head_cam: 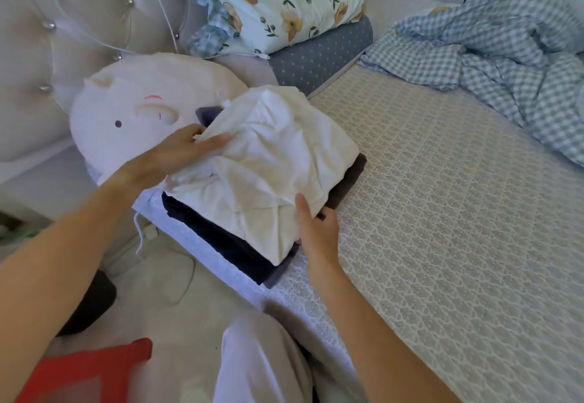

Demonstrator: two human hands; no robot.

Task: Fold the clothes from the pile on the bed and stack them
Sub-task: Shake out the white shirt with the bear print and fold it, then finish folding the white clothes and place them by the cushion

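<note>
my left hand (181, 153) lies flat, fingers loose, on the far left edge of the white garment (268, 168). my right hand (316, 228) pinches that garment's near right corner. it sits between my hands atop folded dark clothes (221, 238) on the patterned bed (442, 213). beyond my left hand is a round plush pillow (132, 112); far past my right, a checked blanket (512, 64).

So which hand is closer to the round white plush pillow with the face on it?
Left. The left hand lies on the white garment right at the plush pillow; the right hand holds the stack's near corner, away from it.
</note>
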